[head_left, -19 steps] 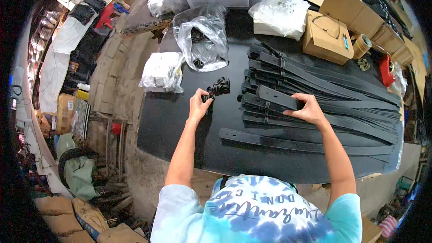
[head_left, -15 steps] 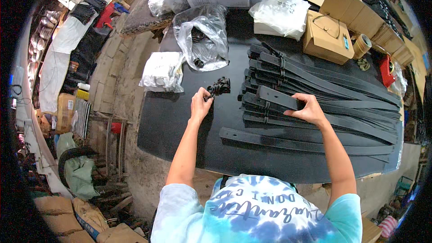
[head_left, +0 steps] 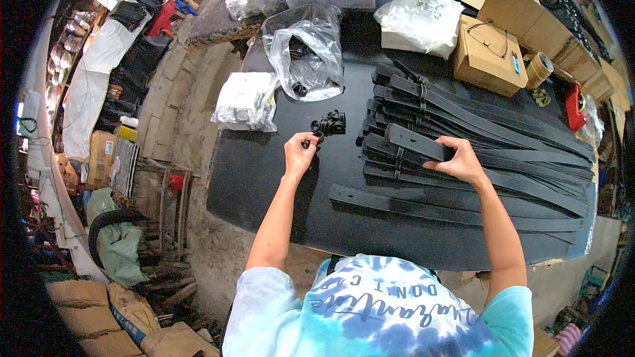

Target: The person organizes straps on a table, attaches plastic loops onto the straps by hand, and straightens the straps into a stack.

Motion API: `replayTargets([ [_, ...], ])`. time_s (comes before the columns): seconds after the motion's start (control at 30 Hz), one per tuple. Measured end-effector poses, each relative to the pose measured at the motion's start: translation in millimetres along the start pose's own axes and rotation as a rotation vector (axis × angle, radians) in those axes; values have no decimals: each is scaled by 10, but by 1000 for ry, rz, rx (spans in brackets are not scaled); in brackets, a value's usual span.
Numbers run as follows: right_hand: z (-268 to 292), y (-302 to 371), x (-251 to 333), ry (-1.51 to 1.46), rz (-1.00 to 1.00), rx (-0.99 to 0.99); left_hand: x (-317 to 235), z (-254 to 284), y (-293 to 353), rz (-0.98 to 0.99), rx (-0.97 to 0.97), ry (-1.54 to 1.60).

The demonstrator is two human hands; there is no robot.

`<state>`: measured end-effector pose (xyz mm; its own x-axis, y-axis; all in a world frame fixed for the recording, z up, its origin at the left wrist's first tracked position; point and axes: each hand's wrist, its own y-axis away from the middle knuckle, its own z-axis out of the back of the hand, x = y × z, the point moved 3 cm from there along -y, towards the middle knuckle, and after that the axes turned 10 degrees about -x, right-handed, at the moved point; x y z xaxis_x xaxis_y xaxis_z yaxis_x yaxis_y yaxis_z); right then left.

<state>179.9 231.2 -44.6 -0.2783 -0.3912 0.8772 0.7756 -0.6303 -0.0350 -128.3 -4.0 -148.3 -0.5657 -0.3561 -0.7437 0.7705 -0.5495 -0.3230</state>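
Left hand fingertips nearly together, pinching small black loop beside loop pile. Right hand thumb and fingers parted, gripping black strap across its width.

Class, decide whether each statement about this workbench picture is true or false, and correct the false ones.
1. The right hand holds a black strap. True.
2. The left hand is inside the clear plastic bag. False: the left hand is outside it, beside a heap of small black pieces.
3. A white package lies left of the clear plastic bag. True.
4. The eyeglasses lie directly on the black tabletop. False: the eyeglasses rest on a cardboard box.
5. The person's shirt is plain red. False: the shirt is tie-dyed blue and white.
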Motion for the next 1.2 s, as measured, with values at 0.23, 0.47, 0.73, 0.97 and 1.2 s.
replayTargets([
  [0.23, 16, -7, 18, 19, -11, 7, -27, 93, 74, 86, 44, 74],
  [0.47, 11, -8, -23, 11, -1, 6, -89, 177, 293, 78, -51, -59],
  [0.73, -5, 4, -13, 22, -11, 30, -125, 233, 309, -79, 8, -18],
  [0.97, -22, -2, -36, 27, -4, 36, -85, 268, 289, -3, -56, -102],
  [1.2, -17, 0, -27, 29, 9, 23, -6, 328, 225, -39, -21, -131],
])
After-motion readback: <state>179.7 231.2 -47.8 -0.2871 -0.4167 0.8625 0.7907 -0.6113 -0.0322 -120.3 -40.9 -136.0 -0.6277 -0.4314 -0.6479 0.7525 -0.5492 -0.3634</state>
